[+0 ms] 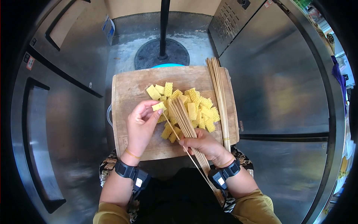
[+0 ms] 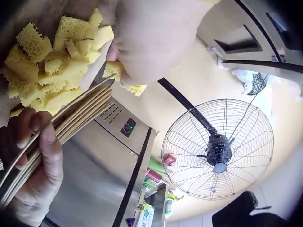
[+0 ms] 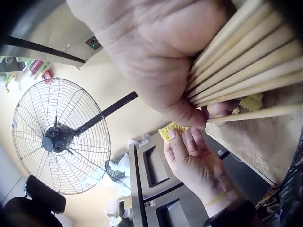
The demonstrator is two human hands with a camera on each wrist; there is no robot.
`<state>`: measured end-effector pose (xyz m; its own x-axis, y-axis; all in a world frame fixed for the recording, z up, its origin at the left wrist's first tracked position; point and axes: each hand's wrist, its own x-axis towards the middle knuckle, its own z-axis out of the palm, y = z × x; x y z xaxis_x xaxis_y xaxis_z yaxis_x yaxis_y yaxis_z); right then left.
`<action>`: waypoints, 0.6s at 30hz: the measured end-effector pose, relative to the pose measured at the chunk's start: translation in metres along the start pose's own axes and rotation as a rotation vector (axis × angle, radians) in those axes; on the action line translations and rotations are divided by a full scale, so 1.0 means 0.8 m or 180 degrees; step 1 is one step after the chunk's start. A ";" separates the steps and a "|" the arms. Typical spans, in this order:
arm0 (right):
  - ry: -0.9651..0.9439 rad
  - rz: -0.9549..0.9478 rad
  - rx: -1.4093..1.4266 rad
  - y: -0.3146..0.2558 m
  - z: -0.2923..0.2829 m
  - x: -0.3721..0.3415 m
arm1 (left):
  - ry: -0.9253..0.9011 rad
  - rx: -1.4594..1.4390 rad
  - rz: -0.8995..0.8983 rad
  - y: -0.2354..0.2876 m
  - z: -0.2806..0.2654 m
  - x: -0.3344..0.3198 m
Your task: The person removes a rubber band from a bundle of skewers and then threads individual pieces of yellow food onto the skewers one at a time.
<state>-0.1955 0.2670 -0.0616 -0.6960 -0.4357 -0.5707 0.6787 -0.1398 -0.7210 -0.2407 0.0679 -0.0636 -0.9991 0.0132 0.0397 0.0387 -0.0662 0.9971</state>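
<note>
My left hand point(image 1: 141, 121) pinches a small yellow piece of honeycomb tripe point(image 1: 158, 106) between thumb and fingers over the board. A bundle of bamboo skewers point(image 1: 188, 123) lies in the grip of my right hand point(image 1: 204, 143). One single skewer point(image 1: 175, 131) stands apart from the bundle, held at the right thumb and fingers, its tip right at the pinched piece. Below and beyond the hands lies a heap of cut honeycomb tripe point(image 1: 194, 93), some pieces flat side up, others showing their cells. In the right wrist view the pinched tripe point(image 3: 173, 131) appears beyond the right thumb.
The wooden cutting board point(image 1: 130, 86) lies across the front of the person. Along its right side rests a second bundle of skewers point(image 1: 220, 97), banded near the lower end. Steel cabinets point(image 1: 279, 74) flank both sides. A black round stand base point(image 1: 162, 54) sits behind the board.
</note>
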 end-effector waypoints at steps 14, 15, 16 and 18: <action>-0.0095 -0.0080 -0.0242 -0.003 0.003 -0.007 | -0.0057 -0.0976 -0.1089 -0.007 -0.009 0.004; -0.0083 -0.0068 -0.0266 -0.003 0.004 -0.007 | -0.0070 -0.1091 -0.1200 -0.006 -0.010 0.004; -0.0071 -0.0054 -0.0291 -0.004 0.004 -0.008 | -0.0081 -0.1208 -0.1311 -0.004 -0.011 0.004; -0.0072 -0.0059 -0.0325 -0.005 0.005 -0.009 | -0.0109 -0.1388 -0.1490 -0.003 -0.013 0.004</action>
<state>-0.1924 0.2671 -0.0535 -0.7019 -0.4540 -0.5488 0.6375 -0.0570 -0.7683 -0.2442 0.0579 -0.0667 -0.9074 0.1706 -0.3841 -0.4187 -0.4453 0.7914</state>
